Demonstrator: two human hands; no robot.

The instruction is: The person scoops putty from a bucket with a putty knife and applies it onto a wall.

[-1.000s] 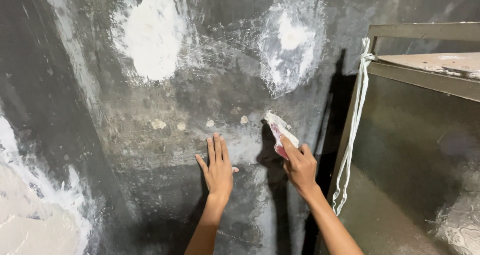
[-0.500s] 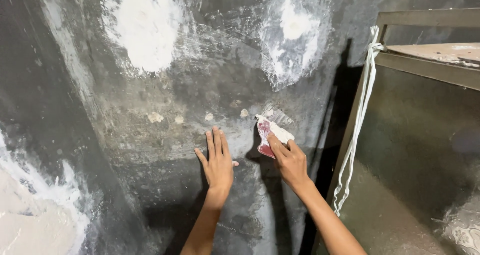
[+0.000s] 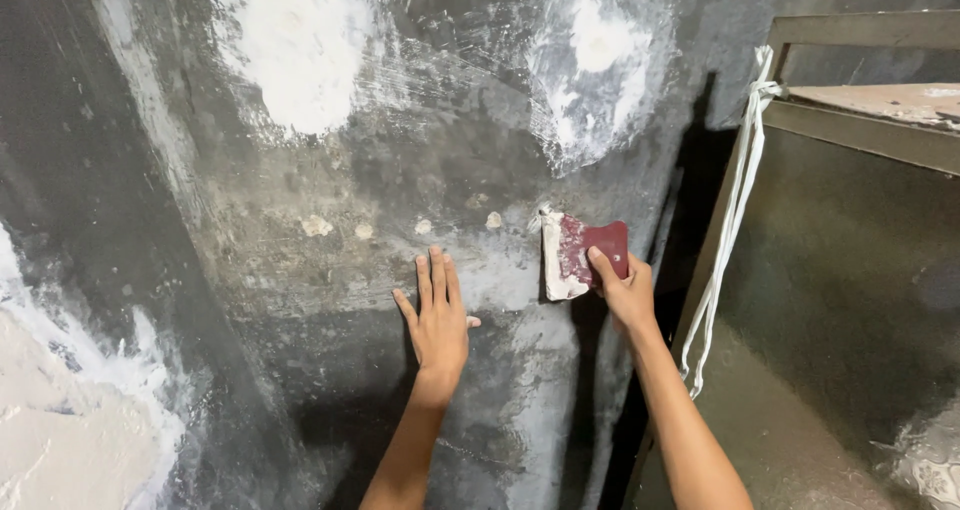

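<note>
The left hand (image 3: 438,320) lies open and flat on the dark wall (image 3: 250,270) — seemingly as a brace — while the right hand (image 3: 625,290) grips a red scraper (image 3: 578,257), blade pressed to the wall beside it.

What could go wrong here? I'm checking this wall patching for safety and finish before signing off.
The right hand presses a red scraper loaded with white filler against the dark wall; filler could drop off its edge. The left hand lies flat on the wall close to the scraper, so it might smear a fresh patch. The white cord hanging from the metal frame beside the right forearm could snag it.
</note>
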